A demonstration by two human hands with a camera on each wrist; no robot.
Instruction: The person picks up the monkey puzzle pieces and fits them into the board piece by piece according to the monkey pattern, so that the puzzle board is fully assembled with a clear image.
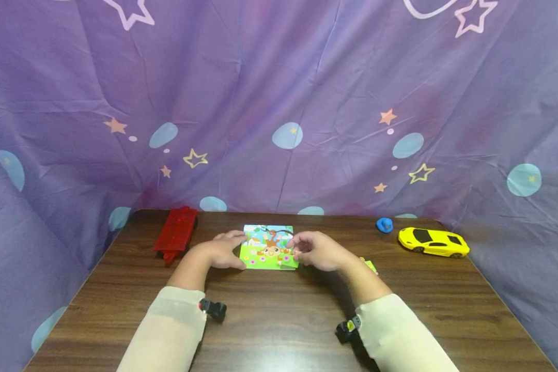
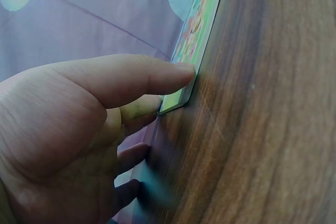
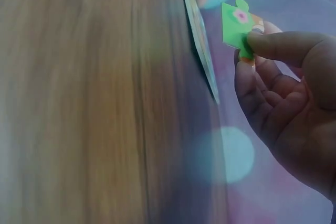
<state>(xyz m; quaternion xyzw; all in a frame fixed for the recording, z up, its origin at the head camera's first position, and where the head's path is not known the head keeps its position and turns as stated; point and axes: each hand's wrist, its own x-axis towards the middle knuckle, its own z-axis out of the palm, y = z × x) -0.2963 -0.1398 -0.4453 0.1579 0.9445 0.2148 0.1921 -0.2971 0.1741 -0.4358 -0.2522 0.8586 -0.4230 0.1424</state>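
Note:
A picture jigsaw board (image 1: 265, 261) with a monkey on green grass lies flat near the back of the table. My left hand (image 1: 224, 251) holds it at its left side; the left wrist view shows the thumb (image 2: 173, 77) on the near corner and the forefinger at the side edge. Between thumb and fingers, my right hand (image 3: 294, 93) pinches a green puzzle piece (image 3: 231, 24) with a pink flower and some orange. In the head view this right hand (image 1: 320, 251) is at the board's right edge, and its fingers mostly hide the piece.
More green puzzle pieces (image 1: 369, 265) lie partly hidden behind the right forearm. At the back right are a yellow toy car (image 1: 434, 242) and a small blue hat-shaped toy (image 1: 384, 225). A red toy trailer (image 1: 176, 232) stands at the left. A purple curtain (image 1: 242, 103) hangs behind the table.

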